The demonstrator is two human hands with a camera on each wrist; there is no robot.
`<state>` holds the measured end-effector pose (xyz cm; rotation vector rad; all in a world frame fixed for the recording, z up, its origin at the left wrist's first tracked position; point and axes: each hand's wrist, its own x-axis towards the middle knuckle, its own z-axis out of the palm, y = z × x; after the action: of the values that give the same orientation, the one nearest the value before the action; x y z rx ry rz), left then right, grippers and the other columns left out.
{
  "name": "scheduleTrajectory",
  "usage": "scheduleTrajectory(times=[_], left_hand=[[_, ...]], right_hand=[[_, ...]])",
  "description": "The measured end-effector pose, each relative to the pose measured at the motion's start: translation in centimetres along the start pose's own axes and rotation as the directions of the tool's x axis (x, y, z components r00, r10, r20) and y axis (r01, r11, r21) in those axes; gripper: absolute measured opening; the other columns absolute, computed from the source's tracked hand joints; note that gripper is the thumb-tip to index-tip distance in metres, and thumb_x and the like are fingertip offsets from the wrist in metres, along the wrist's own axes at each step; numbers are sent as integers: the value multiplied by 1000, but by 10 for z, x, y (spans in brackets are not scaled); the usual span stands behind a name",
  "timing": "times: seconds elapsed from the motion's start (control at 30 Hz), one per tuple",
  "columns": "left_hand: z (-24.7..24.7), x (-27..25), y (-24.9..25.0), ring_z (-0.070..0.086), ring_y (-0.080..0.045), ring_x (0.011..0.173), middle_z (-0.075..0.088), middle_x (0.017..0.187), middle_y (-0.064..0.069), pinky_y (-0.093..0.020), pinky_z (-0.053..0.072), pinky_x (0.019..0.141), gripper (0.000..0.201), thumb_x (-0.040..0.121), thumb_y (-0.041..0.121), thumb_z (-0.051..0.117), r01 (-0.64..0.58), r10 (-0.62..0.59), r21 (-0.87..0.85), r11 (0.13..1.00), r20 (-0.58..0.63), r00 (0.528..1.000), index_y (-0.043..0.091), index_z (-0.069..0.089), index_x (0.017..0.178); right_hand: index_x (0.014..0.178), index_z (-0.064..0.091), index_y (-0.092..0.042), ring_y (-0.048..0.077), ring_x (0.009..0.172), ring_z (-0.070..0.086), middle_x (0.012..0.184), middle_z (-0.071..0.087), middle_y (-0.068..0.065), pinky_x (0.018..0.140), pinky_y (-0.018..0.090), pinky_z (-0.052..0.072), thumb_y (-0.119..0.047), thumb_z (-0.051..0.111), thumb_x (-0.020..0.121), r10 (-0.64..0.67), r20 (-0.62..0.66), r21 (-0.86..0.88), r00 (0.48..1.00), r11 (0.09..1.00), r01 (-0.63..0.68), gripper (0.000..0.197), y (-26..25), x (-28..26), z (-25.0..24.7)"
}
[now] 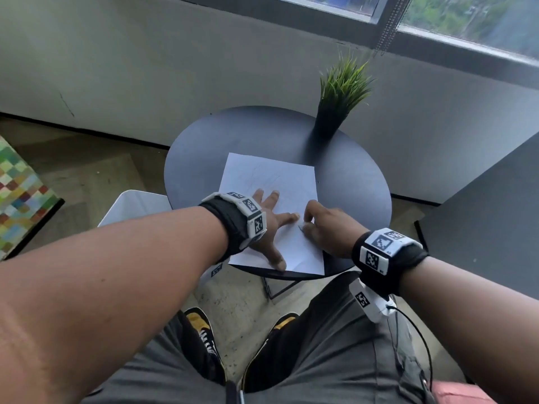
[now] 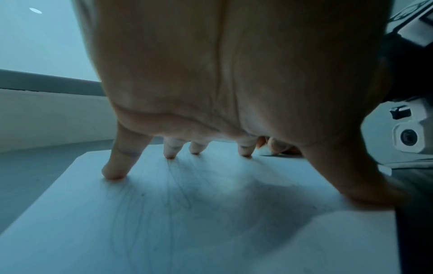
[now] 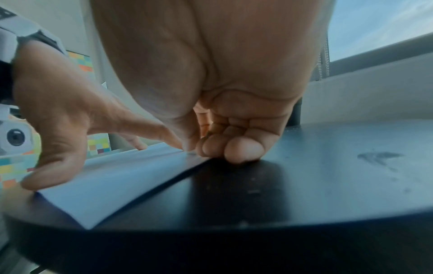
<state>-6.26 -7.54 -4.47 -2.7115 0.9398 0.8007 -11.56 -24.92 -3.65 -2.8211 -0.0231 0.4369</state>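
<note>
A white sheet of paper (image 1: 271, 176) with faint pencil lines lies on a round dark table (image 1: 350, 176). My left hand (image 1: 271, 225) lies spread on the sheet's near half. Its fingertips (image 2: 114, 174) and thumb press the paper (image 2: 211, 231) down. My right hand (image 1: 323, 228) sits at the sheet's right edge, close to the left index finger, with its fingers curled tight (image 3: 222, 139). A thin dark pencil tip (image 1: 300, 227) touches the paper (image 3: 112, 181) under them. The rest of the pencil is hidden inside the hand.
A dark pot of green grass (image 1: 338, 97) stands at the table's far right. A white seat (image 1: 137, 205) is at the table's left, a multicoloured checked surface (image 1: 20, 193) further left, and a dark cabinet (image 1: 495, 214) at right. A wall and window lie beyond.
</note>
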Motion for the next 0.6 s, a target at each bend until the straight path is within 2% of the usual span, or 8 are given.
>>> scheduleTrajectory(times=[0.1, 0.2, 0.27, 0.33, 0.4, 0.5, 0.53, 0.6], left_hand=[[2, -1, -1, -20, -40, 150, -24, 164, -5, -71, 14, 115, 127, 56, 83, 73, 0, 1, -21, 1000, 7, 1000, 55, -6, 151], [1, 0, -1, -21, -43, 148, -26, 164, -6, -73, 13, 113, 129, 53, 84, 73, 3, -3, -10, 1000, 17, 1000, 56, -9, 150], [0, 1, 0, -20, -44, 148, -24, 164, -8, -73, 14, 113, 129, 54, 83, 73, -6, 6, -4, 1000, 19, 1000, 55, -7, 151], [-1, 0, 0, -17, -46, 149, -21, 164, -9, -73, 16, 113, 127, 55, 82, 74, -11, 11, 2, 1000, 9, 1000, 53, -3, 152], [0, 0, 0, -18, -46, 148, -22, 164, -9, -73, 15, 113, 128, 54, 82, 74, -8, 8, -3, 1000, 12, 1000, 54, -4, 151], [1, 2, 0, -22, -44, 148, -26, 163, -8, -73, 12, 113, 131, 53, 83, 74, 10, -9, -16, 1000, 26, 1000, 57, -10, 149], [1, 2, 0, -22, -44, 148, -26, 163, -8, -73, 12, 113, 130, 53, 83, 74, 9, -9, -15, 1000, 26, 1000, 57, -10, 149], [1, 3, 0, -20, -45, 148, -25, 164, -9, -73, 13, 114, 129, 54, 83, 73, -1, 1, -9, 1000, 19, 1000, 55, -8, 151]], right_hand=[[110, 43, -16, 31, 82, 53, 91, 58, 11, 66, 34, 41, -30, 47, 95, -174, 85, -159, 981, 970, 186, 20, -12, -15, 5], [110, 49, -17, 22, 75, 45, 83, 53, 0, 65, 29, 35, -29, 52, 95, -360, 262, -182, 895, 893, 412, 19, -22, -30, 7], [111, 49, -17, 24, 78, 48, 85, 52, -2, 67, 30, 37, -23, 51, 94, -304, 183, -186, 935, 923, 337, 19, -16, -22, 0], [112, 45, -16, 31, 86, 54, 89, 57, 6, 70, 35, 43, -20, 47, 94, -192, 59, -168, 980, 965, 199, 18, -8, -14, -5], [114, 43, -15, 31, 87, 54, 93, 59, 11, 68, 36, 42, -21, 45, 96, -217, 76, -225, 973, 947, 229, 20, -12, -18, 2], [106, 48, -18, 22, 74, 46, 84, 54, 1, 65, 29, 34, -26, 50, 96, -357, 265, -141, 896, 905, 402, 13, -24, -34, 10], [107, 49, -19, 19, 74, 46, 84, 54, -2, 65, 28, 36, -25, 52, 95, -358, 259, -131, 897, 907, 399, 13, -21, -32, 6], [109, 47, -19, 24, 80, 53, 90, 58, 0, 70, 31, 43, -23, 50, 94, -215, 111, -157, 970, 960, 231, 16, -7, -15, -3]])
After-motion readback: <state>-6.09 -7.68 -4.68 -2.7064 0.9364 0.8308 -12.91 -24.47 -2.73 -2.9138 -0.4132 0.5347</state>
